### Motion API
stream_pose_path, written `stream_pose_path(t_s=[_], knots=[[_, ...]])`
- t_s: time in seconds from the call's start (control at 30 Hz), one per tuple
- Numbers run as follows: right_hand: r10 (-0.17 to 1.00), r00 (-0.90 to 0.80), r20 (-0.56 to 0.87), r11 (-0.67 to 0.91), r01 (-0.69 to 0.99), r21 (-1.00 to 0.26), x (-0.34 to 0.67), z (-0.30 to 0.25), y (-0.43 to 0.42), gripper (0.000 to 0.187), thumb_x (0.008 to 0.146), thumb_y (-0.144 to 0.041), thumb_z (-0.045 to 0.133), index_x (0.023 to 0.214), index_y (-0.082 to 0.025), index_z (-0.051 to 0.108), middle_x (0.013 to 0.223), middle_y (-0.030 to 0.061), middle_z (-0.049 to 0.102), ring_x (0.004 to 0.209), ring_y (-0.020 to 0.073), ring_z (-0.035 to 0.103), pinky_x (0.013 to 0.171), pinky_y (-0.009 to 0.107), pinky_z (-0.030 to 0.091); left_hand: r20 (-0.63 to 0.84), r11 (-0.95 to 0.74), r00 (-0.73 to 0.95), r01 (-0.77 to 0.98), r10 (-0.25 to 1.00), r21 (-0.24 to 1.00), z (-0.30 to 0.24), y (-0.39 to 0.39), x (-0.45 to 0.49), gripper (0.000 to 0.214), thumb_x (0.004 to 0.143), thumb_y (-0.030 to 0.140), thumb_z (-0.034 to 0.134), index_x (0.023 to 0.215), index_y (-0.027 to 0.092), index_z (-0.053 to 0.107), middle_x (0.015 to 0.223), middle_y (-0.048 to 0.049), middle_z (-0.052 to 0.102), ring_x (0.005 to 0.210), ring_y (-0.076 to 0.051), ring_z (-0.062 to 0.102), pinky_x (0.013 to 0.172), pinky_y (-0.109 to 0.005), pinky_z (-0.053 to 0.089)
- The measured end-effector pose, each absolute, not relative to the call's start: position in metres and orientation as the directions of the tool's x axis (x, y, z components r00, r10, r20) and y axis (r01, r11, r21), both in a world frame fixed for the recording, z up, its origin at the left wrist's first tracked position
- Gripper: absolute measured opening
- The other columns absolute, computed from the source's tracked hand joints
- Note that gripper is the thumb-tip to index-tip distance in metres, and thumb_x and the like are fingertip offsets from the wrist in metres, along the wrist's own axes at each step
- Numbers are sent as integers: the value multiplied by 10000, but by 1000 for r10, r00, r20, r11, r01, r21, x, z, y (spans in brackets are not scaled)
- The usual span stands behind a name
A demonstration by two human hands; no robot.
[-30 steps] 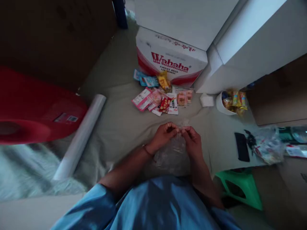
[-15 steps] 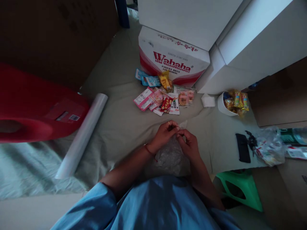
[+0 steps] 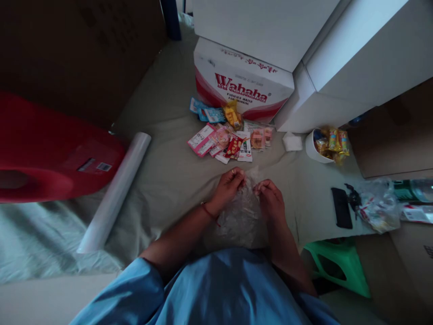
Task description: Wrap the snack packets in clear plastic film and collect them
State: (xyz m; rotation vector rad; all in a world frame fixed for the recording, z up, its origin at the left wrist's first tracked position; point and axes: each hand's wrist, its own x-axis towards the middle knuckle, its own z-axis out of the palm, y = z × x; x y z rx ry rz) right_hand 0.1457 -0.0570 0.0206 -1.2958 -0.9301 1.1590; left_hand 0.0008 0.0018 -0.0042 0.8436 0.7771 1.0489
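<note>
Grey-green creased cloth [image 3: 169, 158] spread beneath a red-and-white cardboard water carton [image 3: 243, 85] and a clear, crinkled plastic bag [image 3: 241, 223].
From where I stand, the bag sits between the person's forearms, nearer them than the carton; the left hand [image 3: 226, 188] and right hand [image 3: 272, 198] each pinch narrowly at its upper end, fingertips apart with thin film between, while beyond them, before the carton, lies a small red printed packet [image 3: 234, 146].

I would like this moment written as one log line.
left hand: pinching clear plastic bag | right hand: fingers at bag's edge, grip unclear | beyond: snack packets, Wahaha box | right side: white container
</note>
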Motion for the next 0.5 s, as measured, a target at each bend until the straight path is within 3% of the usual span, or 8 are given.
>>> stream_pose_path(t_s=[0.17,0.27,0.4,0.5], knots=[[875,469,-115,-39,-169,-985,158,24,-49,292,862,-497,717,880,-246,568,878,-14,651,788,132,605,723,269,495,-103,249,294,-517,950,819,-6,6,-3,432,850,588,781,814,206,582,872,2,664,765,-118,615,749,-267,526],[767,626,-140,-3,-214,-977,175,25,-42,392,813,-530,770,933,-253,520,860,-37,632,690,104,594,635,242,495,-151,312,301,-611,942,728,-3,6,-4,434,817,556,831,840,209,572,1005,-23,702,936,-162,694,887,-337,579],[705,699,-119,48,-214,-976,197,27,-40,422,782,-488,814,934,-250,500,750,-85,561,537,58,496,492,178,383,-242,371,282,-682,929,630,6,4,-9,394,813,443,858,843,215,539,1002,-20,725,965,-184,732,892,-359,596],[695,714,-92,93,-216,-972,212,32,-46,416,788,-452,828,928,-250,493,732,-92,545,509,45,460,461,160,342,-300,396,264,-704,917,590,14,6,-23,301,848,335,818,830,210,545,930,-5,726,862,-156,736,846,-335,612]])
